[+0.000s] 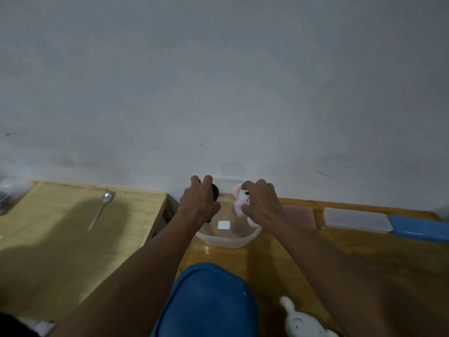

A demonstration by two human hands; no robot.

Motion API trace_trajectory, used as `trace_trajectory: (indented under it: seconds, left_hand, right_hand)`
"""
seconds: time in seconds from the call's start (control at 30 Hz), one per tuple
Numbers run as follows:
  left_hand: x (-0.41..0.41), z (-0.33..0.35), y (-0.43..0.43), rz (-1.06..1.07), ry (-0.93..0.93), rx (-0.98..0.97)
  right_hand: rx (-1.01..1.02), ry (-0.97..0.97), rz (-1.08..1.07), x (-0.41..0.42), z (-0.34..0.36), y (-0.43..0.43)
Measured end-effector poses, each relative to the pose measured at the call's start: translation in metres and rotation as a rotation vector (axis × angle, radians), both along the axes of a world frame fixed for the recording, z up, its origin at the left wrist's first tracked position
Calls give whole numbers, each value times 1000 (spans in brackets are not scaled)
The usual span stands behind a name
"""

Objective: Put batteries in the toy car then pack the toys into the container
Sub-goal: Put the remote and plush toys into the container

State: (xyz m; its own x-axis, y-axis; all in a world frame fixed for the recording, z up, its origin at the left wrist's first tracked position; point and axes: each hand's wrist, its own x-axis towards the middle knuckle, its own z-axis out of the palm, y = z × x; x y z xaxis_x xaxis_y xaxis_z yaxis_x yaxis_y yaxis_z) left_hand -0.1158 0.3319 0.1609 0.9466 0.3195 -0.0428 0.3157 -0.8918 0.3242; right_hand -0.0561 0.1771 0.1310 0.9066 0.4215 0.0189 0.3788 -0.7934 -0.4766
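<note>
At mid-frame my left hand [199, 200] is curled around the dark toy car [215, 192], little of it showing past my fingers, and my right hand [261, 203] grasps a pink-and-white plush toy [243, 197]; both are just above the clear container [228, 237]. A blue lid [209, 302] lies at bottom centre, a white plush toy [301, 322] at lower right
</note>
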Motion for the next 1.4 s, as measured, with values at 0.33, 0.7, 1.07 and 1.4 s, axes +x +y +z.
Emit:
trace_trajectory:
  seconds: [0.33, 0.7, 1.07, 1.4]
  left_hand:
    - [53, -62, 35, -170, 97, -106]
    - [95, -113, 46, -177, 183, -108]
    - [103, -134, 41, -186, 277, -155]
    - [56, -82, 16, -305, 120, -17]
  right_hand:
    - [-184, 51, -57, 22, -23, 40]
    - [-297, 104, 17, 68, -74, 59]
    - [-325, 218, 38, 73, -90, 61]
    - [-255, -23, -110, 11, -32, 12]
